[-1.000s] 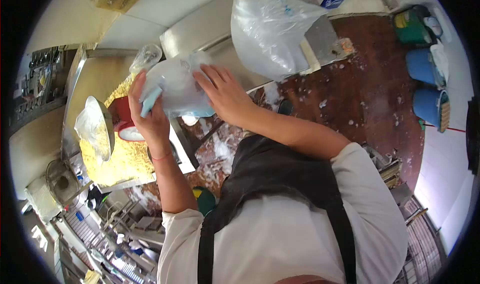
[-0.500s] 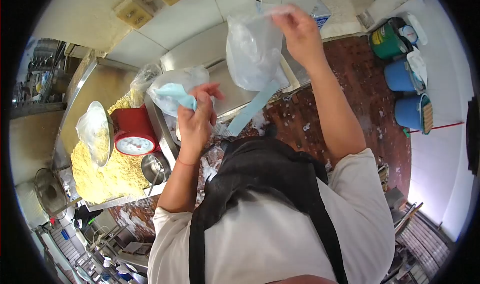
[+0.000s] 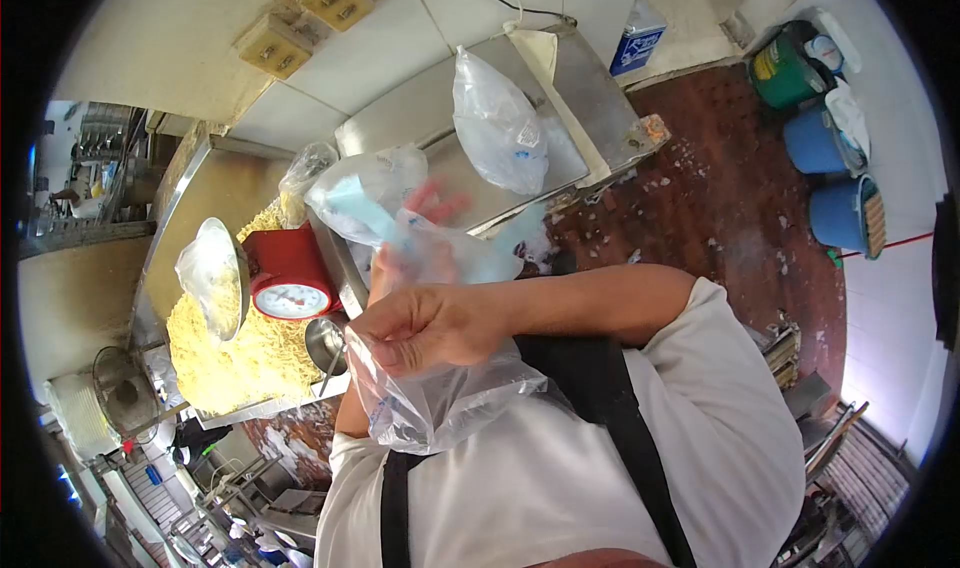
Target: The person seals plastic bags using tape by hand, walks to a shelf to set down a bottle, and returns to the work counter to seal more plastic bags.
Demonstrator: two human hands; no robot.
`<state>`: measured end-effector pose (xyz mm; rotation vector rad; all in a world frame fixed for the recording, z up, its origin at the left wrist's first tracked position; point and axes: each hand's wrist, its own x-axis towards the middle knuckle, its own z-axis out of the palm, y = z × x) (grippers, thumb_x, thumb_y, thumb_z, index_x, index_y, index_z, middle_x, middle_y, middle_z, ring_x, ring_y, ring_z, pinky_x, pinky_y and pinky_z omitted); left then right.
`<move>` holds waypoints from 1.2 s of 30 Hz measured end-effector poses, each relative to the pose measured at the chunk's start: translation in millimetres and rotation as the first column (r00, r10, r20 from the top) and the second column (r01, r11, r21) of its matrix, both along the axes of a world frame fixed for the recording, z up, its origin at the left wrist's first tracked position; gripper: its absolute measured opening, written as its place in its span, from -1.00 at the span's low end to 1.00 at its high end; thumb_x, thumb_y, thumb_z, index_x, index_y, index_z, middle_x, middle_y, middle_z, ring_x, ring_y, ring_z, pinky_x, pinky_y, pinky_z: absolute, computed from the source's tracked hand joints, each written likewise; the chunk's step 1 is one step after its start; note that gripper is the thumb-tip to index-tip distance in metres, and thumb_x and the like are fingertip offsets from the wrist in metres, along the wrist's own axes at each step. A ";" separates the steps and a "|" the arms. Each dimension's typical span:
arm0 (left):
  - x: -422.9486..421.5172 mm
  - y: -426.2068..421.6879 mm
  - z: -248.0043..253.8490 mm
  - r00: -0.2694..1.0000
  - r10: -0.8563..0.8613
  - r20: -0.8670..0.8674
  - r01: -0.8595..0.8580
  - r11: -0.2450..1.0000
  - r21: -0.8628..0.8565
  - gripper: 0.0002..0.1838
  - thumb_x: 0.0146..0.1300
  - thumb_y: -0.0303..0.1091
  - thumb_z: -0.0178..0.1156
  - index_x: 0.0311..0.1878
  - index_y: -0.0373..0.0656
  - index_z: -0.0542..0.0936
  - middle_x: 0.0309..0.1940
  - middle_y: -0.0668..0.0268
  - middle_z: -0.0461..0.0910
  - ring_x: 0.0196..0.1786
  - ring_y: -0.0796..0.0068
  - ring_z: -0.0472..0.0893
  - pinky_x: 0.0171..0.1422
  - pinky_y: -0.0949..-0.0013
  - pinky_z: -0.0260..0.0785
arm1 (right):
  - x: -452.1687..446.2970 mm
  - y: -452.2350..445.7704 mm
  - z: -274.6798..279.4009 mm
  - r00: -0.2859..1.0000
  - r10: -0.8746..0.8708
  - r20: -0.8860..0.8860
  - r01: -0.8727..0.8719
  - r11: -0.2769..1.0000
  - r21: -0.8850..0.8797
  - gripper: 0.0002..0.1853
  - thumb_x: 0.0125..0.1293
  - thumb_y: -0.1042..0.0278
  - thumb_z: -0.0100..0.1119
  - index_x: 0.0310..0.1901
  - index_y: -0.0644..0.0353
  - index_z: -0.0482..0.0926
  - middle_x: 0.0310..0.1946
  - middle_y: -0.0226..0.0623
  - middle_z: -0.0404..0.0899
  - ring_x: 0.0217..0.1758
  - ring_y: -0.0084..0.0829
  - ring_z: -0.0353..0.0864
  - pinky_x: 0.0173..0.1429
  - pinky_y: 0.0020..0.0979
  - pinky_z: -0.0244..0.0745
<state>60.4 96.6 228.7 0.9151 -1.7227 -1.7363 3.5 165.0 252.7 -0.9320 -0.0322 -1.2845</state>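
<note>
Close to my chest, my right hand (image 3: 430, 330) pinches a clear plastic bag (image 3: 435, 408) that hangs below its fingers. Just beyond it, my left hand (image 3: 425, 233) is partly covered by thin clear plastic and smeared by motion; its grip is hard to make out. Pale blue strips (image 3: 362, 208) lie against that hand. A whitish plastic bag (image 3: 385, 173) rests on the counter behind it. Farther back on the metal surface is another clear bag (image 3: 500, 123).
Left of my hands are a red scale (image 3: 287, 263), yellow noodles (image 3: 235, 363), a metal bowl (image 3: 328, 343) and a scale pan (image 3: 228, 278) holding a bag. Blue buckets (image 3: 838, 213) stand at the far right, on the red floor (image 3: 700, 188).
My right hand has come from the bag at the back to near my chest, with clear plastic in it. The back bag now stands free. Thin plastic now covers part of my left hand.
</note>
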 end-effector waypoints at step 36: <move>157.9 -29.7 -72.5 0.983 -0.034 0.182 -0.010 0.972 0.235 -0.49 0.40 -0.03 0.11 0.23 -0.21 0.46 0.05 0.22 0.58 0.06 0.38 0.57 0.18 0.24 0.44 | -44.7 -15.5 -67.9 0.523 -0.645 -0.557 0.805 0.589 0.073 -0.80 0.47 0.25 0.04 -0.09 0.22 0.45 -0.34 -0.41 0.42 -0.24 -0.58 0.40 -0.11 -0.46 0.33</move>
